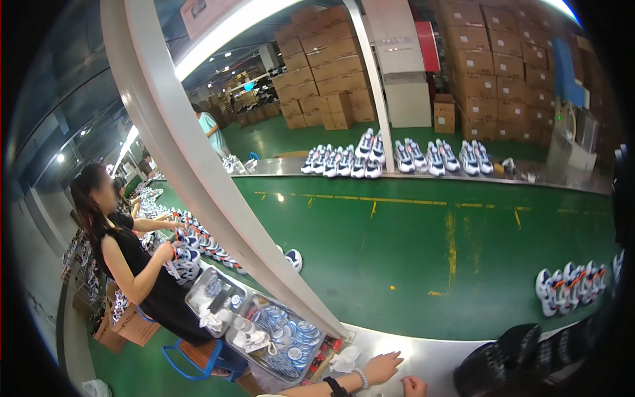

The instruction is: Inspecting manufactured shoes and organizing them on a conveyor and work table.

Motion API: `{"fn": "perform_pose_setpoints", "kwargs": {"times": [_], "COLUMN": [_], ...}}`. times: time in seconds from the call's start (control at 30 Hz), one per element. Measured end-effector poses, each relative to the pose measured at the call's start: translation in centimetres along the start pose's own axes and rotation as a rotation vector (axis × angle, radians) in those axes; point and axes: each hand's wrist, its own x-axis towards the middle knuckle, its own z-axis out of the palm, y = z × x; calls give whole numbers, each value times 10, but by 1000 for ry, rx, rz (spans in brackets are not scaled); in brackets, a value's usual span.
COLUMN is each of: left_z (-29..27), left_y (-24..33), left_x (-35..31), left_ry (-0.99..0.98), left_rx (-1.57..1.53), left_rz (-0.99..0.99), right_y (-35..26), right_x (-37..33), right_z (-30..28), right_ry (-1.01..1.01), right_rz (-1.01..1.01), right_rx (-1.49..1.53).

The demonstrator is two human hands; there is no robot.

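My left hand (382, 368) reaches over the near metal bench edge (397, 345) with its fingers stretched out, holding nothing. A beaded bracelet and a black band are on that wrist. Close to its right, at the lower rim, my right hand (415, 386) has its fingers curled in; the frame cuts it off, and whatever they might hold is hidden. Crumpled white paper (344, 359) lies just left of my left hand. Beyond it stands a clear plastic tray (309, 374) of round blue-and-white discs (278, 329). A bulky black object with straps (522, 357) sits to my right.
A slanting white post (251, 231) rises beside the trays. The wide green belt (370, 264) carries white-and-navy sneakers (570, 288) at right. More sneakers (344, 161) line the far ledge. At left, a co-worker (149, 278) handles sneakers next to another tray (215, 272).
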Motion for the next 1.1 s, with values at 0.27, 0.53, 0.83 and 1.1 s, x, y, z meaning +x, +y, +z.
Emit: {"fn": "perform_pose_setpoints", "kwargs": {"times": [0.27,0.53,0.83,1.1], "left_z": [-202,-353,-336,-330], "left_y": [51,63,4,3], "left_x": [-16,-97,-68,-55], "left_ry": [504,1788,1857,1800], "left_rx": [-167,173,-504,-469], "left_rz": [227,-399,-309,-250], "right_y": [-224,-282,-299,-299], "right_x": [-34,-18,-45,-25], "right_z": [-112,-200,-231,-186], "right_ry": [-789,-672,-322,-136], "right_rz": [144,-7,-35,7], "right_rx": [-267,-37,199,257]}}
